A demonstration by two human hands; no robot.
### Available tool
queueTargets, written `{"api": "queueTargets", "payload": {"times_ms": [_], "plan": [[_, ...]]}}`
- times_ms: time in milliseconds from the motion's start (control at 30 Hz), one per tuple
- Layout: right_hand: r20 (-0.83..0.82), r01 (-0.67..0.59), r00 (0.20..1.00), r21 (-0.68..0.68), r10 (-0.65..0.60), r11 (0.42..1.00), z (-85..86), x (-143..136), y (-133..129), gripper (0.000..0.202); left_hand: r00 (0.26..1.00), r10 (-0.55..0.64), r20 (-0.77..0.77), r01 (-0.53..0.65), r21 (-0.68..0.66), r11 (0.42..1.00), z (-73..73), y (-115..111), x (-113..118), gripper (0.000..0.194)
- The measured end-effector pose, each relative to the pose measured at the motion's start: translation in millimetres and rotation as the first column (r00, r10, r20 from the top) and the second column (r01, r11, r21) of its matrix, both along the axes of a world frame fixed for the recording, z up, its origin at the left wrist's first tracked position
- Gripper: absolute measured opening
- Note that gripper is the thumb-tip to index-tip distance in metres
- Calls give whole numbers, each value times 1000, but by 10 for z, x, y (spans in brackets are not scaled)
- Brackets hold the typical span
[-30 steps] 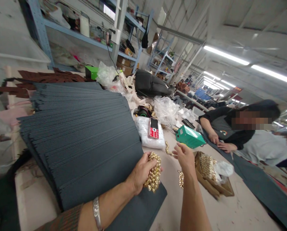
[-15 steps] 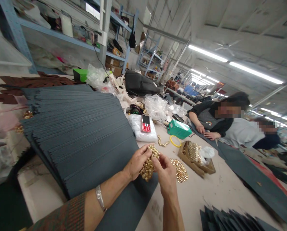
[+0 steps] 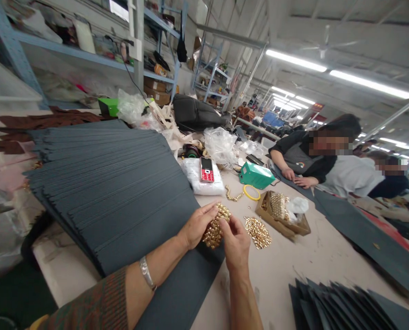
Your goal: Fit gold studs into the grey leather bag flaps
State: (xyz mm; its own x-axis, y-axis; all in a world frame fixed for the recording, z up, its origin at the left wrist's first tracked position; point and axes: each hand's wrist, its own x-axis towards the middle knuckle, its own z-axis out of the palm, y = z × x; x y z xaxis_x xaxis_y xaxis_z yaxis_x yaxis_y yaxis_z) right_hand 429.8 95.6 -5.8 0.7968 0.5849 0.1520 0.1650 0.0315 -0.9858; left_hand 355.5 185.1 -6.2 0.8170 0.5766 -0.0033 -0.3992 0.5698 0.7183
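Between my two hands hangs a bunch of gold chain [image 3: 214,233], its links bundled together. My left hand [image 3: 198,225] is closed on its left side, thumb on top. From the right, my right hand [image 3: 237,240] pinches the bunch with thumb and forefinger. Below it lies a dark grey-green panel [image 3: 180,279], at the edge of a fanned stack of similar panels [image 3: 122,183]. A heap of loose gold pieces [image 3: 258,232] rests on the table just right of my right hand.
A cardboard box [image 3: 283,220] holds more gold chain and a plastic bag. Behind are a yellow ring [image 3: 251,192], a green box [image 3: 257,174] and a red phone [image 3: 206,170] on a white packet. Dark pieces [image 3: 341,305] are stacked front right. A co-worker [image 3: 307,156] handles dark material across the table.
The view has shifted slightly. Both hands still hold the gold chain bunch, which looks a little more gathered now.
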Motion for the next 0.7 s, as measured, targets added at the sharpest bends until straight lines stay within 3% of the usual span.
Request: {"api": "queueTargets", "payload": {"times_ms": [233, 400, 567, 700], "plan": [[-156, 42, 987, 33, -37, 999, -28, 67, -22, 51, 989, -79, -127, 92, 97, 991, 0, -24, -14, 41], [-231, 30, 973, 80, -11, 996, -46, 56, -11, 49, 979, -2, -204, 42, 189, 981, -71, -35, 2, 39], [-396, -8, 913, 232, 102, 973, -12, 16, 9, 48, 979, 59, -194, -15, 220, 975, -75, -52, 7, 47], [-398, -7, 911, 253, 110, 967, -2, 13, 7, 48, 987, 69, -145, -32, 240, 970, -50, -78, -3, 46]]}}
